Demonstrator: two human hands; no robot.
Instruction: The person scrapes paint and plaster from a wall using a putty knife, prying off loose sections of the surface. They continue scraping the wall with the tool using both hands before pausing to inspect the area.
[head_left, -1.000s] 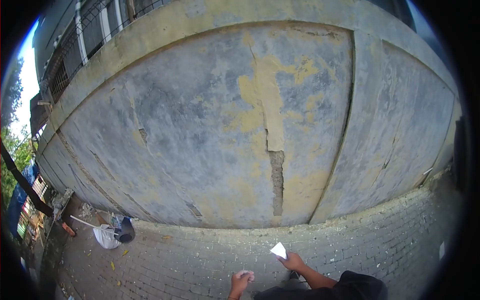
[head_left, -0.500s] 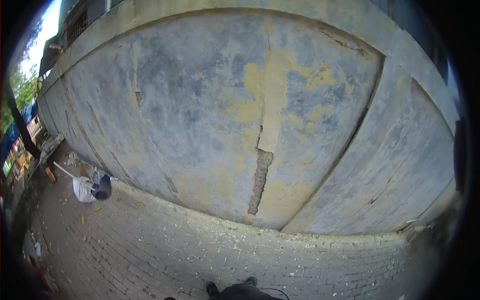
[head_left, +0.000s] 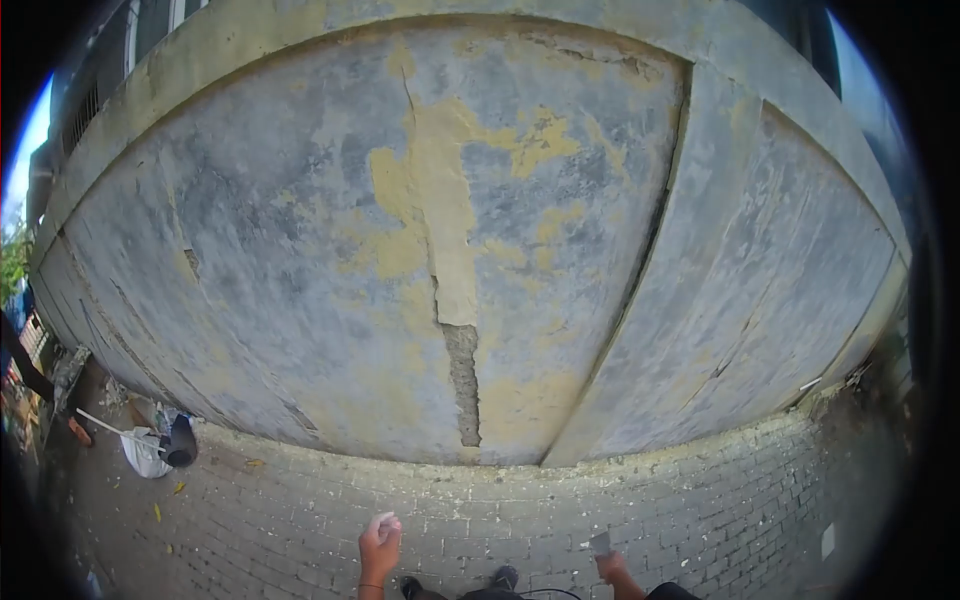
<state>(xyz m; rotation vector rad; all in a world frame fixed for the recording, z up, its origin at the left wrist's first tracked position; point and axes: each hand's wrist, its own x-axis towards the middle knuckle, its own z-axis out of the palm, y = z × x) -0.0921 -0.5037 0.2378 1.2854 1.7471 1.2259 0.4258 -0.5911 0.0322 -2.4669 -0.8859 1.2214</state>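
Note:
My left hand (head_left: 380, 548) is raised over the paving at the bottom, its fingers curled together and whitish at the tips. Whether anything is inside them cannot be made out. To the right, my right hand (head_left: 612, 569) grips a putty knife (head_left: 600, 543) with its flat grey blade pointing up and away from me. Ahead stands a weathered wall (head_left: 330, 250) with flaking paint. Down its middle runs a pale filled strip (head_left: 445, 220), and below that a rough bare groove (head_left: 463, 385). Both hands are apart from the wall.
Brick paving (head_left: 300, 510) runs along the wall's foot. At the left, a white sack (head_left: 146, 455) and a dark bucket (head_left: 180, 441) stand near the wall, with a pale pole (head_left: 105, 425) leaning there. My shoes (head_left: 505, 577) show at the bottom edge.
Both hands have come into view from below, the right one with the putty knife. My view has turned right and I stand nearer the wall's middle, so the groove appears further left.

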